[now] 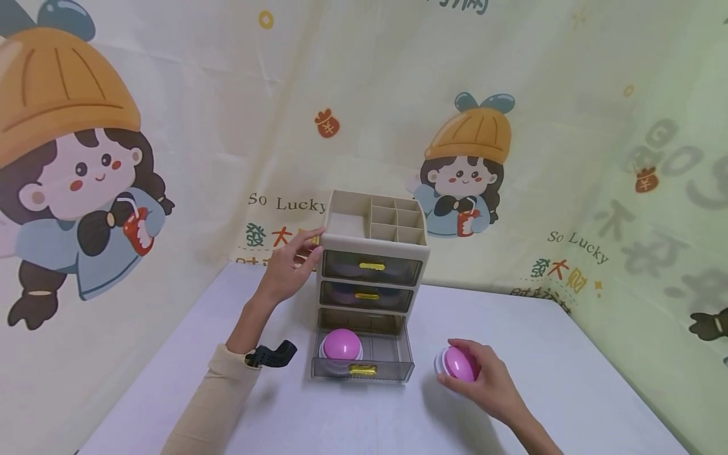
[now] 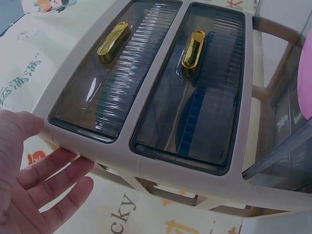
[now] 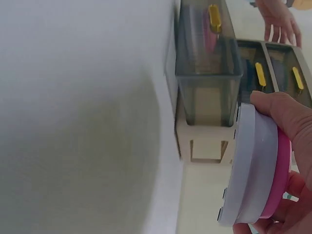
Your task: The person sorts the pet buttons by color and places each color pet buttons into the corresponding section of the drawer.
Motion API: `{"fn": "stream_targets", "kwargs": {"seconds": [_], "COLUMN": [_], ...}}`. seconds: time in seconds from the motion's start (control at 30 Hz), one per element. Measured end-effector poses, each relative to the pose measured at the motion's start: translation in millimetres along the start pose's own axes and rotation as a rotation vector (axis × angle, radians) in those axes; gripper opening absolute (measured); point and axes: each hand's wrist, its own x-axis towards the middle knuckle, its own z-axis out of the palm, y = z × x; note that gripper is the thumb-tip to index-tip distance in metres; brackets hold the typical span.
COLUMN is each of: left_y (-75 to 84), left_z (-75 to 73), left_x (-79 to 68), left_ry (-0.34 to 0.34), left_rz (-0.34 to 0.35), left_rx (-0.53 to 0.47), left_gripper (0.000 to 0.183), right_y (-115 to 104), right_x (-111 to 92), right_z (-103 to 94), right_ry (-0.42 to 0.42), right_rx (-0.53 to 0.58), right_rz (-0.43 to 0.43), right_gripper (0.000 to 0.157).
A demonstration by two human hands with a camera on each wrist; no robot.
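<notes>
A beige desktop drawer organizer [image 1: 418, 297] stands on the table, its bottom drawer [image 1: 392, 354] pulled out. Inside that drawer, on the left side, sits a round pink-and-white object with a domed top [image 1: 342, 345]. My left hand [image 1: 290, 265] touches the organizer's upper left side; in the left wrist view its thumb and fingers [image 2: 68, 165] lie at the frame's edge. To the right of the drawer, my right hand [image 1: 483, 379] grips a second round pink-and-white object [image 1: 459, 364] by its rim, tilted, above the table. The right wrist view shows its white base [image 3: 248, 165] side-on.
Two upper drawers [image 1: 372, 266] with gold handles are pushed in, dark shapes behind their fronts. The organizer's top has a divided tray [image 1: 396, 218]. A printed cloth [image 1: 375, 145] hangs behind the white table [image 1: 489, 316]. A black strap mount [image 1: 273, 355] sits on the left wrist.
</notes>
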Motion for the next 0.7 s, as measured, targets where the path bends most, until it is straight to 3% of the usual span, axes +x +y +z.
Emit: {"fn": "stream_targets", "kwargs": {"seconds": [0.23, 0.53, 0.7], "left_y": [-0.3, -0.2, -0.1], "left_z": [0.2, 1.2, 1.1], "left_x": [0.1, -0.3, -0.1], "left_ry": [0.000, 0.000, -0.002], "left_rz": [-0.002, -0.020, -0.021], "left_rx": [0.003, 0.008, 0.010], "left_gripper": [0.042, 0.043, 0.043], "right_y": [-12.2, -45.3, -53.0], "right_x": [10.1, 6.8, 6.1], "right_z": [-2.3, 3.6, 7.6], "right_ry": [0.006, -0.066, -0.078], "right_rx": [0.002, 0.098, 0.101], "right_rz": [-0.050, -0.022, -0.032], "right_gripper": [0.064, 0.068, 0.068]}}
